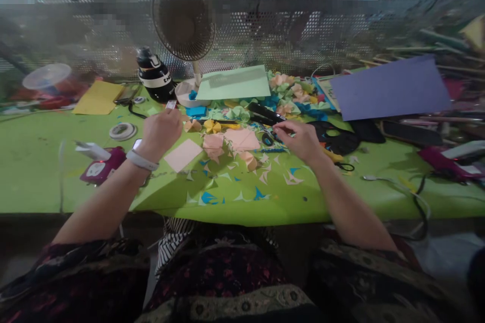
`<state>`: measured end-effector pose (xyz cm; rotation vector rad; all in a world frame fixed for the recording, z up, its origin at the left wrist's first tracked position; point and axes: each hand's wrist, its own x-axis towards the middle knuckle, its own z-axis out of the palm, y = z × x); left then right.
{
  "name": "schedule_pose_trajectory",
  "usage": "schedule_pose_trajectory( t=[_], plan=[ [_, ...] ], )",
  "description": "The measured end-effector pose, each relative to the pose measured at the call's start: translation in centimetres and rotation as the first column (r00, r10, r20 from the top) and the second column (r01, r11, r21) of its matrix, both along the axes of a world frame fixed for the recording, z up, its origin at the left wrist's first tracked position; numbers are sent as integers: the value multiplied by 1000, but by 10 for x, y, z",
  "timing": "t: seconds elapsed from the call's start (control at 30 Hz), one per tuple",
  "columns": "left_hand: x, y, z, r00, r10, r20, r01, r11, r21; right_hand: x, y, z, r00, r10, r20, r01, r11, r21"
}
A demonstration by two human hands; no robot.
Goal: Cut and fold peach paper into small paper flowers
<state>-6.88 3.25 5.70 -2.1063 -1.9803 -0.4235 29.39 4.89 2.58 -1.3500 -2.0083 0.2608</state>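
My left hand (162, 130) is closed, its back towards me, near the black bottle. A small whitish piece (172, 104) shows just past its knuckles, and I cannot tell if the fingers hold it. Thumb and fingertips of my right hand (297, 140) are pinched together beside a black stapler (267, 112). Whatever they hold, if anything, is too small to make out. Between the hands lie a pale pink paper square (184, 155), cut pink paper (242, 140), a yellow paper flower (212, 126) and scissors handles (267, 139).
Paper scraps (259, 194) litter the green table (235, 214). Behind stand a fan (183, 19) and a bottle (156, 78). A tape roll (123, 131) and a magenta device (103, 165) lie left. Purple paper (392, 90) leans on clutter at right; green paper (235, 83) covers part of the flower pile.
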Motion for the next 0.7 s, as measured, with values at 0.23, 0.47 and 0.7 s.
schedule_pose_trajectory(
  t=[0.23,0.47,0.7],
  plan=[
    [76,-35,-16,797,-601,-59,591,757,278,-32,-14,4,795,59,-603,-476,676,-562],
    [98,-38,-39,643,-765,-38,720,587,371,-51,-16,6,641,-124,-758,-528,646,-552],
    [97,-35,-32,413,-346,842,496,861,111,-52,-11,9,798,182,-574,-508,717,-478]
  ],
)
